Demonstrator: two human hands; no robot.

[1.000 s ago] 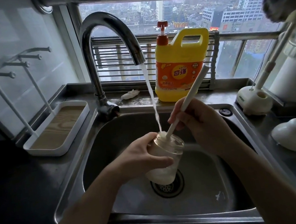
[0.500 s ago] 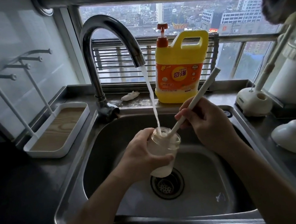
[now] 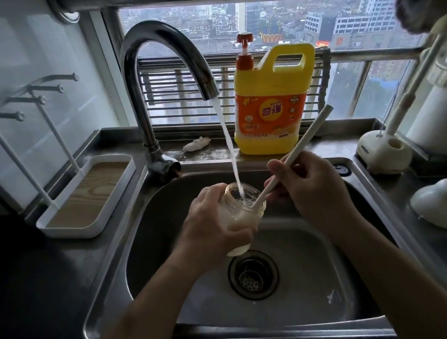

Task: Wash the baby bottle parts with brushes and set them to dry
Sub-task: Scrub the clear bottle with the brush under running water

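Head view: one clear, round-shouldered baby bottle with a wide threaded neck is held tilted above the stainless-steel sink, its lower half cloudy with milky suds. The left grip, a bare hand, is wrapped round the bottle's body, fingers curled across the front. The right grip pinches one slim, matte cream brush handle whose lower end dips into the bottle mouth; the brush head is hidden in the foam. One thin white water stream falls from the polished chrome gooseneck faucet into the opening. Below the bottle lies one round drain strainer with a perforated basket.

On the ledge behind stands one glossy yellow plastic detergent jug with a moulded handle and a red pump. Its orange label reads "奇强" and "KEON"; the smaller print is too fine to read. A crumpled white lump lies near the faucet base. At left, one white drying rack has a wood-grain tray floor and five knob-tipped pegs. On the right worktop are one rounded white brush stand, its lettering unreadable, with a second brush handle standing in it, and one smooth white dome.
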